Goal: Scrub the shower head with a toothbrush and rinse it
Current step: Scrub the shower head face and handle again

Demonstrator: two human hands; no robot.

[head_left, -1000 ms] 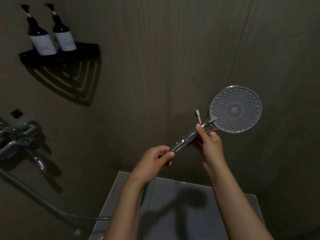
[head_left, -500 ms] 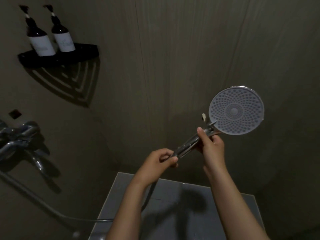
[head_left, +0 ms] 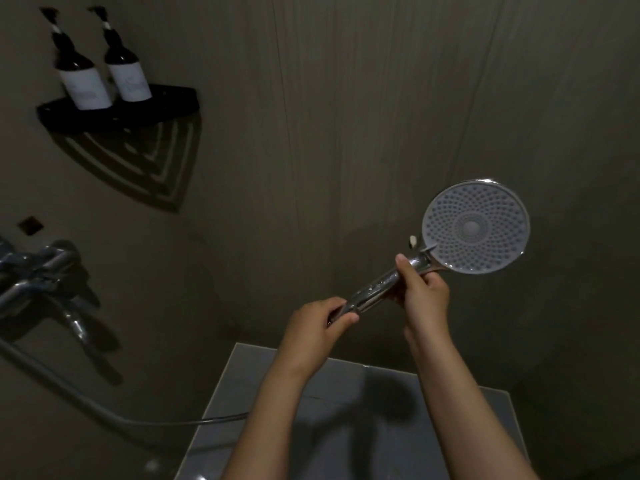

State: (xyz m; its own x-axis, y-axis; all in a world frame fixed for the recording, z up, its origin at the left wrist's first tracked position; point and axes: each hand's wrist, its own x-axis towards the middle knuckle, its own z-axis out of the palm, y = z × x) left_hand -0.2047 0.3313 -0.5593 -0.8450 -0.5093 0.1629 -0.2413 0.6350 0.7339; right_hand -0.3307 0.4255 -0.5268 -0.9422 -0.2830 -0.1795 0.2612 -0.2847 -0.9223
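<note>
The round shower head (head_left: 476, 226) faces me, its grey nozzle plate tilted up to the right on a chrome handle (head_left: 374, 289). My left hand (head_left: 311, 327) grips the handle's lower end. My right hand (head_left: 424, 296) is closed around the handle's neck just under the head, thumb on top. A small white toothbrush tip (head_left: 412, 241) pokes up behind the neck, above my right thumb. The rest of the toothbrush is hidden by the hand and handle.
The hose (head_left: 104, 414) runs left to a chrome mixer tap (head_left: 41, 271) on the left wall. A black corner shelf (head_left: 117, 112) above it carries two dark pump bottles (head_left: 83, 81). Grey floor tile (head_left: 346, 410) lies below my arms.
The toothbrush tip has dropped lower and now shows only as a short stub beside the neck. The shower head has shifted slightly right. Both hands keep their grip.
</note>
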